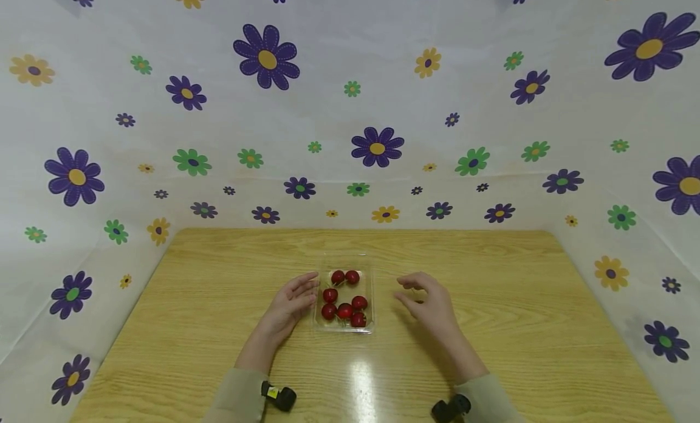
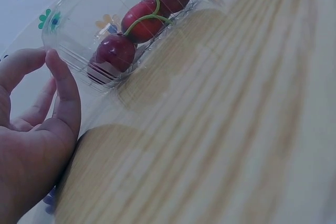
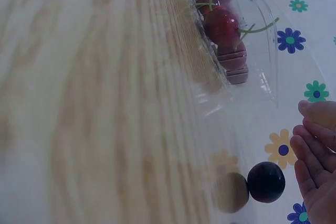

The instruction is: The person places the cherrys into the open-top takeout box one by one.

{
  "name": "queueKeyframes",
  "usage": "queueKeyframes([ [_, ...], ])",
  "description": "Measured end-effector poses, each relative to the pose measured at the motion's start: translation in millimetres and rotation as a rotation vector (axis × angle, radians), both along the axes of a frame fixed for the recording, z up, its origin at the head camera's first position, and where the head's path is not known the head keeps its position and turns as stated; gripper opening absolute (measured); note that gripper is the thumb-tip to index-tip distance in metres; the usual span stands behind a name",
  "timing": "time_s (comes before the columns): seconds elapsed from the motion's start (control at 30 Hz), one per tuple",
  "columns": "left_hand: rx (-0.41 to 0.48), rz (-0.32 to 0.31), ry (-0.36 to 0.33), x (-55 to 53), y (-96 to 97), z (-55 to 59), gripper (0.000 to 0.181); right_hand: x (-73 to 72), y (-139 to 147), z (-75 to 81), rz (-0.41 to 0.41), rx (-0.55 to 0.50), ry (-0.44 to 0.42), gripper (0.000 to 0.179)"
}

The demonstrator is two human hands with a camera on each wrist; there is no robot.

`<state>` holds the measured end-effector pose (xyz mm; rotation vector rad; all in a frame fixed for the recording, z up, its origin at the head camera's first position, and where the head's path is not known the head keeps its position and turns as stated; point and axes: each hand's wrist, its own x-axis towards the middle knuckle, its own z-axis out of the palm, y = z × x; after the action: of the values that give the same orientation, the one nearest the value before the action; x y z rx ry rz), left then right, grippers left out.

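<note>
A clear plastic box (image 1: pixel 370 289) stands on the table with several dark red cherries (image 1: pixel 359 302) inside, some with green stems. My left hand (image 1: pixel 290 304) is at the box's left side, its fingers extended and fingertips right at the wall. In the left wrist view, the thumb and a fingertip come close together by the box's corner. My right hand (image 1: pixel 432 304) hovers to the right of the box, apart from it, thumb and fingers spread with nothing between them. A dark round fruit (image 3: pixel 266 182) sits on the table near the right hand in the right wrist view.
The wooden table (image 1: pixel 219 277) reflects light at its front. A white cloth with printed flowers (image 1: pixel 377 148) rises behind the table and along both sides. Black camera straps (image 1: pixel 281 397) are worn on both wrists.
</note>
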<state>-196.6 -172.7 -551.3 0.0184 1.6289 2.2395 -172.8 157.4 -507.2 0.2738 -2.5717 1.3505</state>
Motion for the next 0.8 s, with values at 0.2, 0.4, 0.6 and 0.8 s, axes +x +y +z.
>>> queueKeyframes([
  [0.2,-0.003,0.009,-0.007,-0.3,0.7,0.2,0.061,2.6,9,-1.1,-0.026,0.002,-0.030,0.029],
  [0.4,-0.001,0.002,-0.006,-0.6,1.0,1.0,0.062,6.9,18,-3.2,-0.044,0.032,0.026,0.028],
  [0.6,-0.003,0.004,-0.006,-0.6,1.2,1.6,0.061,11.3,24,-3.2,-0.061,0.019,0.021,0.026],
  [0.8,-0.006,0.007,-0.016,0.1,0.9,3.1,0.061,14.8,29,-3.3,-0.069,0.022,-0.046,0.025],
])
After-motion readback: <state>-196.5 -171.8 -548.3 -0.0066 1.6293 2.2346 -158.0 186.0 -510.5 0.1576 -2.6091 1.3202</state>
